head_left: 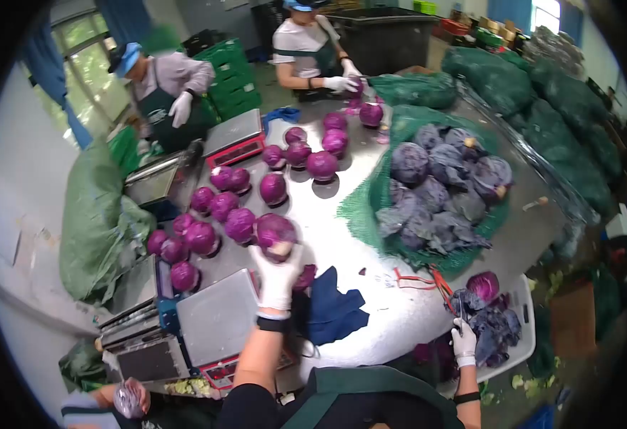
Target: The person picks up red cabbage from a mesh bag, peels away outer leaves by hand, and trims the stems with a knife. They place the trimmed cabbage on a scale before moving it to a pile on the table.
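My left hand, in a white glove, is closed round a peeled red cabbage, its pale cut stem facing me. It holds the cabbage over the table, beside several other peeled red cabbages. My right hand, also gloved, grips a knife whose blade points away from me. The knife is above a white bin of dark outer leaves. Against the bin's far side shows another red cabbage. A green net sack of unpeeled cabbages lies open on the table.
A scale stands left of my forearm, with a blue cloth to its right. Red straps lie near the sack. Another scale is farther off. Two co-workers stand across the table; another person's hand holds a wrapped cabbage lower left.
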Demonstrator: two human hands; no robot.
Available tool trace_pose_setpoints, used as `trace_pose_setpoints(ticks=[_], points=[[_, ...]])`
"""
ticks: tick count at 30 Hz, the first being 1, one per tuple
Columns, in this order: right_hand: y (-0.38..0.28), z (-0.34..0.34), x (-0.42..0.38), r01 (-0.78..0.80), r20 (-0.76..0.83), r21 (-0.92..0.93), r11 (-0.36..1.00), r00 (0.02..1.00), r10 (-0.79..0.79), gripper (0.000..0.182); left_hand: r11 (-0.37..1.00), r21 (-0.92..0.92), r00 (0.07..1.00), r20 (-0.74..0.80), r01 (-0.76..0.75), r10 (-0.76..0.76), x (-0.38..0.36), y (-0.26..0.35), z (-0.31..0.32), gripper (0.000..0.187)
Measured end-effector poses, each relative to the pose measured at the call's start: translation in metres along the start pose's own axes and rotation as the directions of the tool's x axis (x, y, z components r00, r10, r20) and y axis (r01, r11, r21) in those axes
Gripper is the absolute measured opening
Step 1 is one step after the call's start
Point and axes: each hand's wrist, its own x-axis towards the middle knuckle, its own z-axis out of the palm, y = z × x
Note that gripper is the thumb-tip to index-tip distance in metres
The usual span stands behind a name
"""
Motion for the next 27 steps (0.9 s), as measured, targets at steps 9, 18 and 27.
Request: trace_pose_setpoints(ticks=[9, 18, 27], points=[[-0.112, -0.051, 0.048, -0.097, -0.095, 0.241, 0.966, 0.988, 0.123, 0.032, 0.318, -0.887, 0.885, 0.180, 0.334, -0.429, 0.072, -0.008, -0.029, 0.070], [-0.212, 0.019, 0.195, 0.209, 0.076, -0.674, 0.708, 0.974, -0.216, 0.107, 0.835, -0.128, 0.462, 0.872, 0.536, -0.163, -0.077, 0.036, 0.158, 0.032], [-0.105, -0.008, 0.094, 0.416, -0.053, -0.276, 0.867, 0.893, -0.446, 0.018, 0.979, 0.000, 0.506, 0.856, 0.203, -0.104, -0.121, 0.015, 0.179, 0.045]])
